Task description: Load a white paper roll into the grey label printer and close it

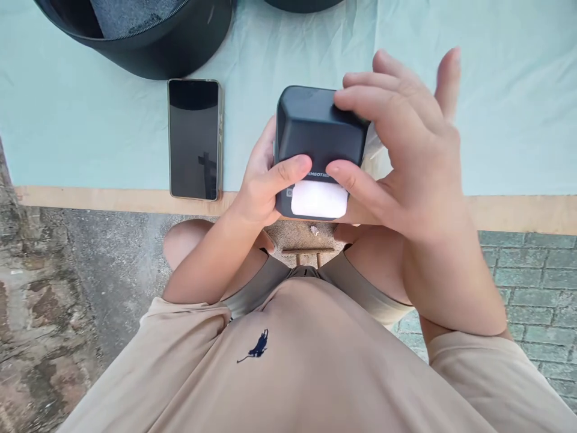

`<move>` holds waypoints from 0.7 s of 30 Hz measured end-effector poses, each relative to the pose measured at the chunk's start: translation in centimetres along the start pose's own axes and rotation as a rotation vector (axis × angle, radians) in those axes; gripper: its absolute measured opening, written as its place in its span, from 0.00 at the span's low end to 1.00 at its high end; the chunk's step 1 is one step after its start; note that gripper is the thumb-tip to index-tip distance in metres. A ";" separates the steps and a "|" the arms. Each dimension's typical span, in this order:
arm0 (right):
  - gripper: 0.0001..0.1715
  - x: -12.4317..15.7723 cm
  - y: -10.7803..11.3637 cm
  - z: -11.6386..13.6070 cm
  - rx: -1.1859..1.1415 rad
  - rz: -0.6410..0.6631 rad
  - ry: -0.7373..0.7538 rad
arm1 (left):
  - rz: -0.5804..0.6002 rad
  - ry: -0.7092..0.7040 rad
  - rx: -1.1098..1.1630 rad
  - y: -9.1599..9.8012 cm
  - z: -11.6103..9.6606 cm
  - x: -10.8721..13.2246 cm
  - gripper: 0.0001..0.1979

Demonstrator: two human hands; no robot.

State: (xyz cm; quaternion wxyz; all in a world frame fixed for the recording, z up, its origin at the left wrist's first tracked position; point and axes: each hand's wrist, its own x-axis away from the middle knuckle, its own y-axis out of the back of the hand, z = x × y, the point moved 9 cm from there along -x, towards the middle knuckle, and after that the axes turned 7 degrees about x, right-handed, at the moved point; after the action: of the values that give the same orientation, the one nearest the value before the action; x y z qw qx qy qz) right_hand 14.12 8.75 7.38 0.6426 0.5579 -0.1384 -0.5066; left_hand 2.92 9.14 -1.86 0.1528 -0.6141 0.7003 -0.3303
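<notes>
A dark grey box-shaped device (315, 135) with rounded corners and a white label on its near face is held up over the table's front edge. My left hand (264, 180) grips it from the left, thumb pressed on the near face just above the label. My right hand (406, 150) clasps it from the right, thumb on the near face and two fingers curled over the top; the other fingers stick up, spread.
A table (67, 120) covered with a pale green cloth has a bare wooden front edge. A black phone (195, 138) lies face up left of the device. A round black zipped case (148, 36) stands at the back left. Paving lies below.
</notes>
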 end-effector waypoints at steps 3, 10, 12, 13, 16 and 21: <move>0.18 -0.8 -0.1 0.4 -0.052 -0.027 0.022 | -0.094 -0.021 0.029 0.3 -0.4 0.3 0.13; 0.15 -1.2 0.6 0.9 -0.071 -0.071 0.022 | -0.015 0.062 0.221 -0.2 -0.5 0.5 0.15; 0.15 -1.2 1.0 0.2 -0.081 -0.106 -0.026 | -0.061 0.084 0.241 0.1 -0.3 0.3 0.18; 0.15 -1.2 1.2 -0.1 -0.082 -0.122 -0.052 | -0.070 0.094 0.236 0.2 -0.2 0.2 0.19; 0.14 -1.2 1.5 -0.5 -0.080 -0.146 -0.058 | -0.056 0.094 0.219 0.2 0.0 0.0 0.22; 0.14 -1.0 1.6 0.3 -0.085 -0.089 0.000 | -0.133 0.050 0.120 1.3 -0.4 0.6 0.19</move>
State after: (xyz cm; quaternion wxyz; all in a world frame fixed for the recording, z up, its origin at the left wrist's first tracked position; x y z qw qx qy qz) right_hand 14.26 9.16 9.22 0.6425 0.5357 -0.0920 -0.5402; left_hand 1.62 8.70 -2.29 0.1496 -0.6405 0.6407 -0.3961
